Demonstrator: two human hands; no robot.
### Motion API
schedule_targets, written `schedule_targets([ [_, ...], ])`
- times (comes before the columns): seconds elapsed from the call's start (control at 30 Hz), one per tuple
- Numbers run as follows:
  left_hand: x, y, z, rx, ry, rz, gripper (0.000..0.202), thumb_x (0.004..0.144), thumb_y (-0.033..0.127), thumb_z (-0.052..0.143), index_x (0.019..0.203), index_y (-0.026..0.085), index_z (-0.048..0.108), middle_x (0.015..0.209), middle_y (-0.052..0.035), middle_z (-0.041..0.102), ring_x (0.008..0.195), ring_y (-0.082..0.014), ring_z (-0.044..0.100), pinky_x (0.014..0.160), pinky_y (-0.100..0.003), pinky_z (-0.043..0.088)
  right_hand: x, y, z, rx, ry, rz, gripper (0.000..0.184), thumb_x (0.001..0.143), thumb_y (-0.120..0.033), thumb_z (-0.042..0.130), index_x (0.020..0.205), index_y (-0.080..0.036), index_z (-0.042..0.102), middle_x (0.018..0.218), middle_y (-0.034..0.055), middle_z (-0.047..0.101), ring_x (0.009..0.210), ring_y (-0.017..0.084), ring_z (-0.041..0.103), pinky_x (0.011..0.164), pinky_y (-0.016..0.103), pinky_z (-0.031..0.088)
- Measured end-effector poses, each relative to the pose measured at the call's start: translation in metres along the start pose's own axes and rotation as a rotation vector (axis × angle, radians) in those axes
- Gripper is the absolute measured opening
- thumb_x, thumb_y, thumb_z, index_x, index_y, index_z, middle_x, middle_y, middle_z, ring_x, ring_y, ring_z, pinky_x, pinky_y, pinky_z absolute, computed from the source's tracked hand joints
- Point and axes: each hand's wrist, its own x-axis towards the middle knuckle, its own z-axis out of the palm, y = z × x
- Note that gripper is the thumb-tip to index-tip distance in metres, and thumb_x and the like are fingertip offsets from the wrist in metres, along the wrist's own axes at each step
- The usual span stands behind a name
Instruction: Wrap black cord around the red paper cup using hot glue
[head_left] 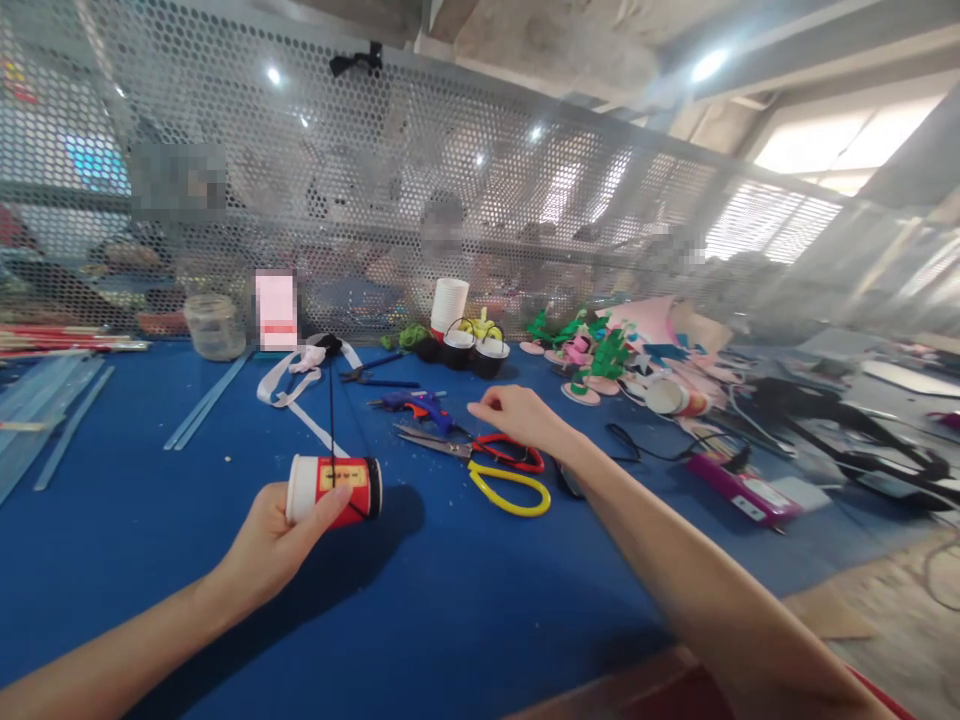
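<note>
My left hand [281,540] grips a red and white paper cup [334,488] held on its side above the blue table [450,600]. A thin black thread [331,410] runs from the cup up toward the back of the table. My right hand [517,412] hovers in a pinch over the scissors, and whether anything is between its fingers I cannot make out. Just under it lie scissors with a red handle [510,455] and a yellow handle [510,490]. A blue glue gun [420,405] lies to the left of that hand.
A perforated metal screen [480,180] closes the back, with people behind it. A stack of white cups [448,305], black small pots [472,350], a plastic jar [214,325], white ribbon [289,385], clear sticks [60,420], green and pink craft scraps [607,350] and a purple box [739,485] lie around.
</note>
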Motion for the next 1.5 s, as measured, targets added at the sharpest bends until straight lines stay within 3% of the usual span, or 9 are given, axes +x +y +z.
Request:
schedule_targets([
  [0.1, 0.001, 0.002, 0.002, 0.000, 0.023, -0.016, 0.034, 0.065, 0.042, 0.053, 0.044, 0.016, 0.045, 0.041, 0.0053, 0.032, 0.040, -0.0067, 0.025, 0.037, -0.020, 0.021, -0.028, 0.020, 0.001, -0.048, -0.070, -0.021, 0.024, 0.072, -0.039, 0.051, 0.072, -0.017, 0.060, 0.065, 0.0035, 0.061, 0.058, 0.015, 0.054, 0.049, 0.022, 0.032],
  [0.23, 0.001, 0.002, 0.004, 0.033, 0.022, -0.057, 0.036, 0.065, 0.045, 0.052, 0.045, 0.016, 0.045, 0.043, 0.0052, 0.032, 0.041, -0.0070, 0.026, 0.037, -0.020, 0.020, -0.040, 0.033, 0.006, -0.102, -0.103, -0.058, 0.018, 0.076, -0.028, 0.048, 0.069, -0.017, 0.060, 0.071, 0.0037, 0.061, 0.067, 0.014, 0.054, 0.055, 0.021, 0.034],
  [0.4, 0.001, 0.001, 0.003, 0.043, 0.028, -0.060, 0.036, 0.064, 0.046, 0.052, 0.047, 0.015, 0.047, 0.045, 0.0047, 0.034, 0.043, -0.0075, 0.028, 0.038, -0.020, 0.022, -0.028, 0.043, 0.002, -0.201, -0.071, 0.035, 0.017, 0.074, -0.025, 0.052, 0.086, -0.016, 0.060, 0.091, 0.0104, 0.060, 0.086, 0.020, 0.054, 0.063, 0.024, 0.037],
  [0.57, 0.001, 0.004, 0.004, 0.043, 0.038, -0.042, 0.035, 0.063, 0.043, 0.053, 0.043, 0.016, 0.042, 0.041, 0.0056, 0.032, 0.040, -0.0070, 0.026, 0.037, -0.020, 0.021, -0.013, 0.066, -0.003, -0.249, -0.140, 0.141, 0.018, 0.080, -0.024, 0.045, 0.077, -0.016, 0.062, 0.070, 0.0054, 0.063, 0.072, 0.015, 0.058, 0.062, 0.023, 0.040],
  [0.73, 0.000, 0.009, 0.007, 0.042, 0.049, -0.050, 0.037, 0.063, 0.046, 0.053, 0.043, 0.017, 0.042, 0.040, 0.0065, 0.030, 0.039, -0.0063, 0.021, 0.035, -0.020, 0.018, -0.001, 0.079, -0.012, -0.314, -0.129, 0.248, 0.022, 0.083, -0.028, 0.044, 0.094, -0.012, 0.054, 0.092, 0.0057, 0.058, 0.080, 0.015, 0.056, 0.071, 0.034, 0.045],
  [0.83, 0.000, 0.007, 0.008, 0.042, 0.042, -0.072, 0.038, 0.062, 0.048, 0.053, 0.044, 0.017, 0.042, 0.041, 0.0067, 0.029, 0.040, -0.0062, 0.021, 0.035, -0.020, 0.017, 0.009, 0.060, -0.011, -0.301, -0.128, 0.179, 0.024, 0.083, -0.029, 0.043, 0.091, -0.012, 0.057, 0.093, 0.0087, 0.059, 0.087, 0.018, 0.055, 0.074, 0.033, 0.043],
  [1.0, 0.002, 0.001, 0.006, 0.053, 0.021, -0.087, 0.037, 0.062, 0.048, 0.053, 0.044, 0.016, 0.043, 0.040, 0.0068, 0.028, 0.039, -0.0064, 0.021, 0.036, -0.020, 0.018, 0.036, -0.006, 0.013, -0.228, -0.092, -0.022, 0.033, 0.082, -0.038, 0.042, 0.104, -0.017, 0.052, 0.105, 0.0076, 0.055, 0.097, 0.017, 0.051, 0.081, 0.028, 0.040],
  [1.17, 0.000, 0.001, 0.004, 0.078, -0.023, -0.091, 0.038, 0.064, 0.049, 0.050, 0.046, 0.016, 0.042, 0.044, 0.0061, 0.028, 0.042, -0.0068, 0.022, 0.037, -0.020, 0.017, 0.045, -0.037, 0.035, -0.224, -0.099, 0.031, 0.027, 0.082, -0.027, 0.045, 0.106, -0.015, 0.049, 0.106, 0.0076, 0.051, 0.089, 0.017, 0.053, 0.074, 0.037, 0.044],
  [1.5, 0.001, -0.003, 0.008, 0.048, -0.063, -0.126, 0.036, 0.064, 0.048, 0.051, 0.048, 0.015, 0.047, 0.043, 0.0059, 0.029, 0.042, -0.0070, 0.022, 0.038, -0.020, 0.017, 0.014, 0.036, 0.022, -0.223, -0.023, 0.406, 0.026, 0.082, -0.028, 0.045, 0.101, -0.012, 0.052, 0.102, 0.0087, 0.054, 0.088, 0.018, 0.053, 0.074, 0.036, 0.044],
])
